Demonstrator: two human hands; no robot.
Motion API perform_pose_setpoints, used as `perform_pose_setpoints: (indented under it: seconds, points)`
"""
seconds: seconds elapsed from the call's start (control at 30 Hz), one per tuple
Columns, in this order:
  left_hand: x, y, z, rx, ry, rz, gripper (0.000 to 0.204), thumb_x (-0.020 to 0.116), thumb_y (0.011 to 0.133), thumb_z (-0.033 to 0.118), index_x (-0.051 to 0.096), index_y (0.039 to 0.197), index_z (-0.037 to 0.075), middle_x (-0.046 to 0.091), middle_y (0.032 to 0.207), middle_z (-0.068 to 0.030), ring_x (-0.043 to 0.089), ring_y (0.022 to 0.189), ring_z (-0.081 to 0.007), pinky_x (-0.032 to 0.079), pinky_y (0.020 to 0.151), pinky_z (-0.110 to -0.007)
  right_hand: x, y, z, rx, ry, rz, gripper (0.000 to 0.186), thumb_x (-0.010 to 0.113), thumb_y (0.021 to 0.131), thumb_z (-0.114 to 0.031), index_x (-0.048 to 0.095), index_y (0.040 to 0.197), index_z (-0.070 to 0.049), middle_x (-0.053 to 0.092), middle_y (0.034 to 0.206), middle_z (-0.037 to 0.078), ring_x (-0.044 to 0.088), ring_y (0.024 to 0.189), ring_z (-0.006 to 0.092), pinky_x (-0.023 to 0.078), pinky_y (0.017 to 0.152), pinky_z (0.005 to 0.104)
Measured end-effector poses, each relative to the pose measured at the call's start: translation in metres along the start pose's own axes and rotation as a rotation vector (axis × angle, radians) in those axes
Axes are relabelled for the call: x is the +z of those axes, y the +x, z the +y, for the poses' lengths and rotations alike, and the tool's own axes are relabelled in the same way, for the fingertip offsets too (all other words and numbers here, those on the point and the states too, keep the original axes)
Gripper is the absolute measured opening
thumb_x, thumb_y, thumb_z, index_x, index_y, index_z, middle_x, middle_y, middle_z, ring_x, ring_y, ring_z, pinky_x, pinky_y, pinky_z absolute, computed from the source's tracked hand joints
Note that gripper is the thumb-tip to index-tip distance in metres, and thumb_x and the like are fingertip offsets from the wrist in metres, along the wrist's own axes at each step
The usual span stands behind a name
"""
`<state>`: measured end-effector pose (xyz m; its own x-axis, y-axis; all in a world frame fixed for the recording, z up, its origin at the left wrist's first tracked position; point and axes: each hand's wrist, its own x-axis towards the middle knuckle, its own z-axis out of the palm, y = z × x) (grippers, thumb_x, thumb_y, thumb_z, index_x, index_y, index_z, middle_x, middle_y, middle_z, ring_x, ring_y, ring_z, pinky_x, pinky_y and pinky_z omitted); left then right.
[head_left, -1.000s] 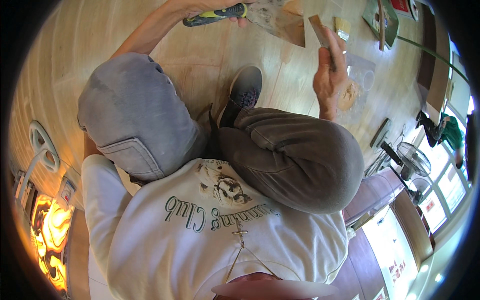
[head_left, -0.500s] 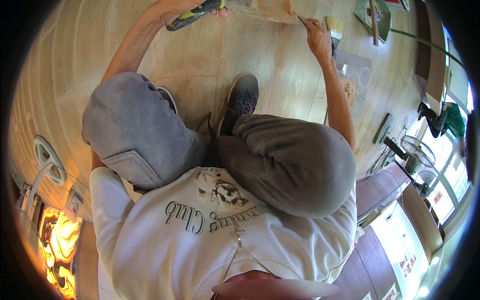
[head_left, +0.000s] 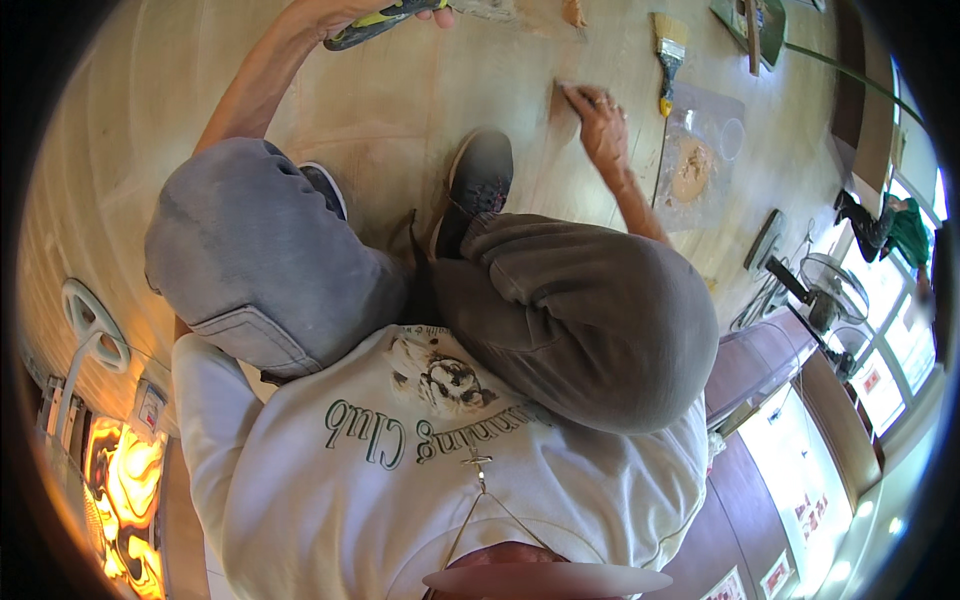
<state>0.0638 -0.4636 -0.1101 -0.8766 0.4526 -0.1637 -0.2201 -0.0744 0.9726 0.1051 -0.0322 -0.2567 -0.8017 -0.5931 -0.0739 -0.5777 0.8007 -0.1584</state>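
At the upper edge my left hand (head_left: 335, 12) is wrapped round the black-and-yellow handle of a scraper (head_left: 375, 24); its pale blade runs right, partly out of view. My right hand (head_left: 603, 130) is low over the wood-look floor (head_left: 390, 110), fingers pinched together. A brownish patch shows by the fingertips; whether it is a blade or a smear I cannot tell. A dab of tan putty (head_left: 574, 12) lies beyond that hand. To its right, a clear sheet (head_left: 715, 105) carries a mound of tan putty (head_left: 692, 168). Above the sheet lies a paintbrush (head_left: 669, 60) with pale bristles.
A green dustpan (head_left: 765, 40) lies at the upper right. Black fans (head_left: 830, 295) and a floor tool head (head_left: 765, 238) stand farther right. A person in green (head_left: 905, 235) is at the far right. A grey-white stand (head_left: 95, 325) is at the left. My shoes (head_left: 475, 180) rest on the floor.
My right hand has come down and left, away from the putty dab and paintbrush. The left hand shifted slightly left with the scraper, whose blade shows less now.
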Motion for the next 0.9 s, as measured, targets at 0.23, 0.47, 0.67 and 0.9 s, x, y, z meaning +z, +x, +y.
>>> perform_pose_setpoints:
  seconds: [0.23, 0.47, 0.67, 0.9]
  points:
    - [-0.003, -0.005, 0.004, -0.025, 0.015, -0.017, 0.038, 0.047, 0.109, 0.018, 0.052, 0.140, -0.003, 0.069, 0.108, -0.0090, 0.067, 0.086, -0.0154, 0.060, 0.076, -0.032, -0.024, -0.079, -0.048, 0.094, 0.114, -0.230, 0.044, 0.056, 0.097, -0.002, 0.066, 0.136, -0.018, 0.068, 0.123, 0.011, 0.064, 0.116, 0.0306, 0.050, 0.100, 0.0426]
    - [-0.005, -0.020, -0.002, -0.141, 0.116, 0.083, 0.052, 0.051, 0.109, 0.025, 0.041, 0.151, -0.004, 0.069, 0.106, -0.0084, 0.068, 0.079, -0.0135, 0.056, 0.072, -0.028, -0.110, -0.004, -0.059, 0.253, 0.707, 0.118, 0.039, 0.058, 0.100, 0.000, 0.065, 0.136, -0.011, 0.068, 0.125, 0.015, 0.065, 0.114, 0.0327, 0.051, 0.096, 0.0366]
    - [0.012, -0.017, 0.006, -0.227, 0.118, 0.040, 0.066, 0.054, 0.108, 0.030, 0.030, 0.158, -0.005, 0.068, 0.099, -0.0070, 0.068, 0.074, -0.0126, 0.054, 0.070, -0.025, -0.141, 0.043, -0.114, 0.047, 0.737, 0.472, 0.042, 0.057, 0.097, 0.003, 0.064, 0.137, -0.010, 0.066, 0.130, 0.016, 0.063, 0.119, 0.0323, 0.049, 0.101, 0.0366]
    - [0.010, -0.015, 0.010, -0.184, 0.162, 0.135, 0.059, 0.050, 0.109, 0.026, 0.034, 0.155, -0.007, 0.068, 0.098, -0.0078, 0.068, 0.074, -0.0119, 0.053, 0.067, -0.025, -0.125, 0.052, -0.060, 0.059, 0.513, 0.257, 0.044, 0.057, 0.094, 0.006, 0.069, 0.131, -0.014, 0.068, 0.126, 0.012, 0.063, 0.118, 0.0313, 0.050, 0.101, 0.0388]
